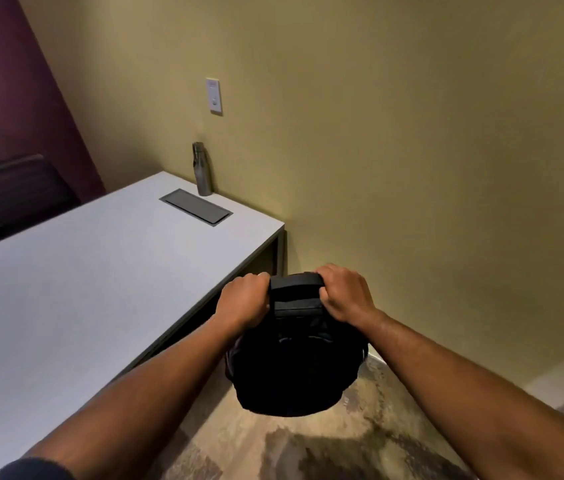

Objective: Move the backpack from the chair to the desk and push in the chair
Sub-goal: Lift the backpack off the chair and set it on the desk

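A black backpack (294,372) hangs in the air above the carpet, just off the right edge of the white desk (66,306). My left hand (244,299) grips the left end of its top handle and my right hand (344,294) grips the right end. Both fists are closed around the strap. The bag's bottom is clear of the floor and level with the desk's edge or a little below it. The chair that held the bag is out of view.
A metal water bottle (201,169) stands at the desk's far corner beside a grey cable hatch (195,212). A dark chair (14,195) sits beyond the desk at the far left. The yellow wall (412,168) is close behind the bag.
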